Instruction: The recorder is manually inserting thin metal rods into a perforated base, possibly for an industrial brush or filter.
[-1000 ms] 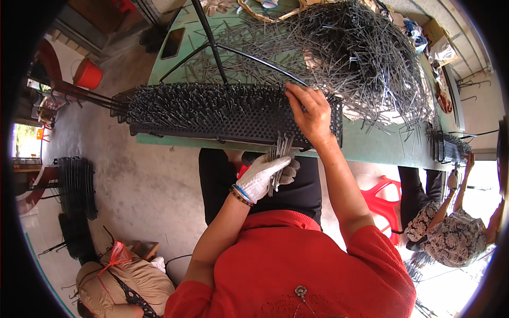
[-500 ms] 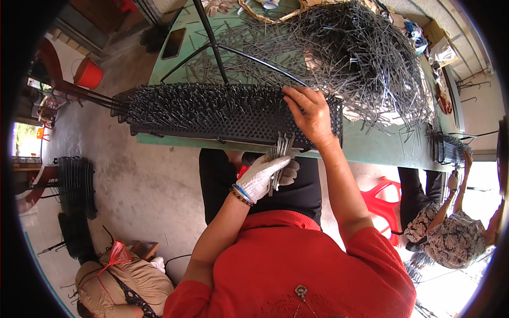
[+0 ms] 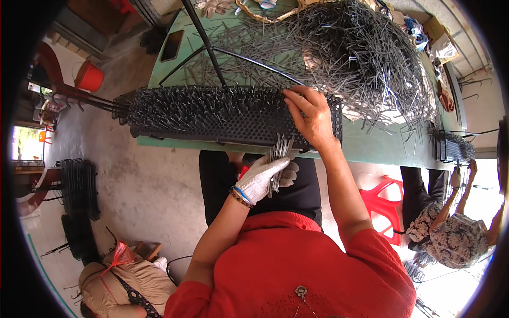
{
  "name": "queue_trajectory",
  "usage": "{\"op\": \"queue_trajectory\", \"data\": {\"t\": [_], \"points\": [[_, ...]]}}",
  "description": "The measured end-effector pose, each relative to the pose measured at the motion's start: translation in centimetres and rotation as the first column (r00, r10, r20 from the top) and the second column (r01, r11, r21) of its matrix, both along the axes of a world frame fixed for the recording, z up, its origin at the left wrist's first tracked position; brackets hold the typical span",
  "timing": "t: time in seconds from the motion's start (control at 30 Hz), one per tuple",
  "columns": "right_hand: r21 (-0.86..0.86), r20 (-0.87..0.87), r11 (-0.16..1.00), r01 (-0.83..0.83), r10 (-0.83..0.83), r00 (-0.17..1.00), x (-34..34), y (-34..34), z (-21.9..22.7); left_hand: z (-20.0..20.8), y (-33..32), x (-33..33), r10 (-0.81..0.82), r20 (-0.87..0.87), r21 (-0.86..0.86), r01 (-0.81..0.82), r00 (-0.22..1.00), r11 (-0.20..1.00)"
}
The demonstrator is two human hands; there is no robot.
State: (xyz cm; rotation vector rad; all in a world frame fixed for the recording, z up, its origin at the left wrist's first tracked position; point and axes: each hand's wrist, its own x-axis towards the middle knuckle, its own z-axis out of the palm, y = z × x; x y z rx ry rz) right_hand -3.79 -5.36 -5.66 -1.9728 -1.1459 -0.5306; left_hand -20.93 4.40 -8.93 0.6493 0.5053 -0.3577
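A long black perforated rack (image 3: 249, 127) lies along the near edge of the green table. Thin dark metal pins (image 3: 185, 108) stand packed in its holes on the left and along the back; a strip of bare holes shows at the front. My left hand (image 3: 261, 177), in a white knitted glove, is closed around a bundle of grey metal pins (image 3: 281, 151) just below the rack's front edge. Bare, my right hand (image 3: 316, 121) rests over the rack's right part, thumb and fingers pinched together at the holes. Whatever is between those fingertips is hidden.
Behind the rack, a big tangled heap of loose pins (image 3: 382, 63) covers the green table (image 3: 392, 146). Black rods (image 3: 204, 40) rise from the rack. A phone (image 3: 172, 45) lies far left. Co-workers sit at right (image 3: 458, 238) and lower left (image 3: 127, 281). A red stool (image 3: 384, 206) stands nearby.
My hands keep almost the same places, the left still holding the bundle and the right still at the rack. The view has shifted slightly; the co-worker's arms at right have moved a little.
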Motion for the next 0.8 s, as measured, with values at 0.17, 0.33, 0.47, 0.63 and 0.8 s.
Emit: {"op": "queue_trajectory", "data": {"t": [0.17,0.33,0.47,0.63,0.8], "points": [[-0.060,-0.036,0.997,-0.058,0.056,0.998,0.3,-0.4,0.1,0.0,-0.3,0.1,-0.012,0.027,0.006,0.012,1.000,1.000],[-0.102,-0.040,0.987,-0.125,0.122,0.992,0.6,-0.3,0.9,0.5,-0.6,0.4,-0.009,-0.001,0.064,0.009,1.000,0.998],[-0.170,-0.034,0.977,-0.132,0.128,0.991,0.9,0.0,1.3,0.7,-0.8,0.6,0.011,0.022,0.041,-0.011,1.000,0.999],[-0.004,-0.090,0.984,-0.179,0.178,0.980,1.6,-0.6,2.2,1.0,-0.6,0.8,0.046,0.014,0.046,-0.047,0.999,0.998],[-0.038,-0.606,0.989,-0.142,0.090,0.790,-0.3,-2.7,3.7,2.0,-1.3,1.0,0.081,0.043,0.048,-0.083,0.996,0.995]]}}
